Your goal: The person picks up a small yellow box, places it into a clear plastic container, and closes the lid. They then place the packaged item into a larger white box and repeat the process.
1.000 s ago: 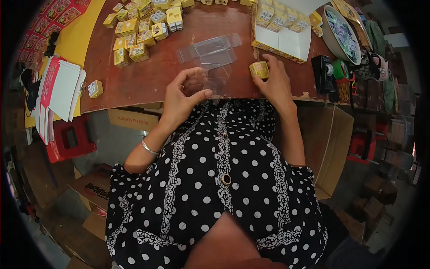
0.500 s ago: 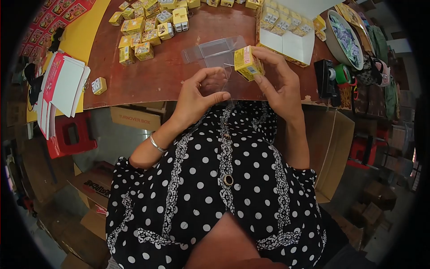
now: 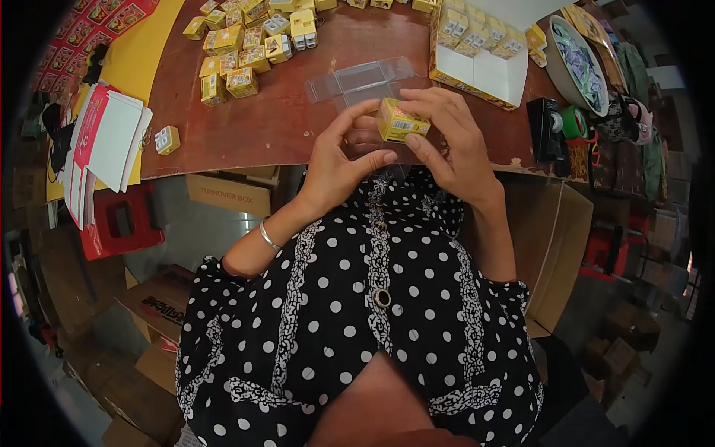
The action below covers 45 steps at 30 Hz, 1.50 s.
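Observation:
In my right hand (image 3: 460, 149) is a small yellow printed box (image 3: 406, 123), pinched between thumb and fingers, its barcode side facing me. My left hand (image 3: 339, 164) curls around a clear plastic box (image 3: 404, 155), its thumb along the near side. The yellow box sits right at the left fingertips and overlaps the clear plastic in this view. Just beyond the hands, another clear plastic box (image 3: 357, 80) lies flattened on the red-brown table (image 3: 275, 134).
Several yellow boxes (image 3: 242, 80) are piled at the back left. A display carton (image 3: 477, 78) holding more stands at the back right, near a bowl of packets (image 3: 577, 63) and a tape dispenser (image 3: 544, 130). One small box (image 3: 167, 140) sits by white-and-pink cards (image 3: 112, 141).
My right hand has brought the yellow box down and left to my left hand, turning it level. My left hand has shifted slightly right toward it.

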Motion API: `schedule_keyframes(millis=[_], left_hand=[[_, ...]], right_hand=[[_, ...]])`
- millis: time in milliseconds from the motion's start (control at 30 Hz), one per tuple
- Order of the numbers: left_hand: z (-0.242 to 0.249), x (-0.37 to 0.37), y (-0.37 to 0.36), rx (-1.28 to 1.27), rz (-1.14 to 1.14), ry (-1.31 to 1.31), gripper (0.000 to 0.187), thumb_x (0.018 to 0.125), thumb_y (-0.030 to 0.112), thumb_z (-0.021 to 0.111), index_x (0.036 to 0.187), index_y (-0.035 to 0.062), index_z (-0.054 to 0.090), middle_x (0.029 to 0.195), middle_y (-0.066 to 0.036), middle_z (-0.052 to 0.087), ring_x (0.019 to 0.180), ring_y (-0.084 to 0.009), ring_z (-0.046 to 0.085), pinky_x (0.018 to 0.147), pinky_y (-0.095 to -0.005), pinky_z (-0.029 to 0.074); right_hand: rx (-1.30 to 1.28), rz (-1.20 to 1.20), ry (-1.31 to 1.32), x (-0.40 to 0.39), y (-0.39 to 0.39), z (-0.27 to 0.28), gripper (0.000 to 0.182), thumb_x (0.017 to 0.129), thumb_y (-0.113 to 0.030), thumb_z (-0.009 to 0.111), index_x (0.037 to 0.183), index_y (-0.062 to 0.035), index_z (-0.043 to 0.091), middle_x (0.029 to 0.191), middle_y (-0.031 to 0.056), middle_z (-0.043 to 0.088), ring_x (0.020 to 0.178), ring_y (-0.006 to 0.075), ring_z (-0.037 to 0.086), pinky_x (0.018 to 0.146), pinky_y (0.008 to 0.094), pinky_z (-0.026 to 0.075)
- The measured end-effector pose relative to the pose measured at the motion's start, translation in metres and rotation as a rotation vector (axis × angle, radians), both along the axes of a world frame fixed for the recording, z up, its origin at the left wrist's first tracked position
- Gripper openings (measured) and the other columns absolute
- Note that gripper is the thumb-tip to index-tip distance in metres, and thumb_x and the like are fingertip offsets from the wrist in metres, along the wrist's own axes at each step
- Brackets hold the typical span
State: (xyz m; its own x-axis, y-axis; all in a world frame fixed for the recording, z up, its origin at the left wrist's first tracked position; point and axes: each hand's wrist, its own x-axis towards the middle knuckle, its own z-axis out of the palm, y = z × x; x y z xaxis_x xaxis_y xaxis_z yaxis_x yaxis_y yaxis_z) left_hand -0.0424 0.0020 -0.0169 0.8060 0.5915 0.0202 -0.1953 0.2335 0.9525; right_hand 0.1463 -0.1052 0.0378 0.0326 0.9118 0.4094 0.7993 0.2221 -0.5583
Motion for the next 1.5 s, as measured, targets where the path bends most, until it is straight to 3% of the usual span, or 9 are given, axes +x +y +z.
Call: schedule_keyframes(millis=[100,200,267,367,533,767,900,1067,1500], left_hand=[[0.000,0.002,-0.003,0.028,0.008,-0.054,0.064,0.090,0.001,0.076,0.147,0.0053,0.047,0.131,-0.013,0.062,0.112,-0.0163,0.065,0.097,-0.0306,0.055],[0.004,0.003,-0.003,0.050,-0.010,-0.044,0.063,0.092,0.002,0.073,0.149,0.0073,0.046,0.128,-0.009,0.062,0.113,-0.0155,0.064,0.096,-0.0301,0.054],[0.007,0.005,-0.004,0.051,-0.016,-0.035,0.061,0.093,0.002,0.072,0.149,0.0073,0.046,0.124,-0.007,0.063,0.113,-0.0151,0.063,0.096,-0.0299,0.054],[0.005,0.007,-0.002,-0.011,-0.082,-0.060,0.057,0.094,0.003,0.071,0.146,0.0075,0.049,0.129,-0.006,0.059,0.115,-0.0157,0.063,0.097,-0.0295,0.054],[0.011,0.008,0.000,0.150,-0.090,-0.054,0.044,0.092,0.001,0.072,0.133,0.0050,0.055,0.145,-0.008,0.046,0.116,-0.0178,0.063,0.097,-0.0315,0.056],[0.012,0.014,-0.001,-0.018,-0.062,-0.206,0.053,0.089,-0.004,0.073,0.135,0.0042,0.049,0.146,-0.013,0.048,0.120,-0.0224,0.062,0.097,-0.0317,0.056],[0.016,0.014,-0.003,0.001,-0.059,-0.173,0.058,0.089,-0.004,0.074,0.139,0.0063,0.046,0.138,-0.011,0.054,0.113,-0.0167,0.065,0.094,-0.0294,0.058],[0.008,0.010,-0.006,0.094,-0.075,-0.068,0.059,0.089,-0.005,0.073,0.141,0.0065,0.046,0.129,-0.010,0.061,0.107,-0.0155,0.067,0.091,-0.0275,0.057],[0.011,0.011,-0.007,0.082,-0.117,-0.016,0.058,0.090,-0.005,0.071,0.142,0.0062,0.049,0.131,-0.007,0.057,0.111,-0.0169,0.066,0.093,-0.0292,0.057]], right_hand=[[0.046,-0.038,-0.100,-0.002,-0.003,-0.002,0.041,0.088,-0.013,0.071,0.127,-0.0032,0.065,0.141,0.0168,0.057,0.129,0.0355,0.054,0.109,0.0438,0.043],[0.049,-0.112,0.076,-0.008,-0.009,-0.006,0.047,0.090,-0.014,0.072,0.134,-0.0018,0.059,0.145,0.0185,0.052,0.134,0.0323,0.051,0.109,0.0415,0.044],[0.024,-0.214,0.679,-0.013,-0.012,-0.009,0.052,0.093,-0.014,0.071,0.139,-0.0001,0.053,0.147,0.0193,0.050,0.136,0.0270,0.051,0.109,0.0389,0.045],[-0.181,-0.078,0.981,-0.010,-0.020,-0.027,0.049,0.095,-0.014,0.069,0.138,0.0016,0.051,0.148,0.0195,0.048,0.133,0.0239,0.053,0.107,0.0376,0.047],[-0.015,-0.009,0.946,-0.013,-0.019,-0.041,0.036,0.095,-0.007,0.065,0.128,0.0019,0.054,0.143,0.0204,0.053,0.130,0.0243,0.056,0.108,0.0392,0.047],[0.201,-0.074,0.735,-0.018,-0.013,-0.041,0.021,0.094,-0.006,0.065,0.113,0.0005,0.057,0.130,0.0203,0.061,0.130,0.0274,0.054,0.109,0.0412,0.045],[0.166,0.021,0.560,-0.001,-0.016,-0.041,0.019,0.092,-0.004,0.067,0.109,0.0006,0.058,0.125,0.0178,0.063,0.127,0.0259,0.055,0.108,0.0392,0.045],[-0.011,0.007,0.893,-0.008,-0.016,-0.031,0.019,0.088,0.003,0.072,0.104,0.0009,0.062,0.118,0.0133,0.064,0.115,0.0177,0.059,0.098,0.0309,0.049],[-0.088,-0.076,0.972,0.001,-0.010,-0.026,0.010,0.092,-0.003,0.074,0.097,0.0035,0.069,0.107,0.0103,0.070,0.093,0.0113,0.068,0.081,0.0246,0.057]])
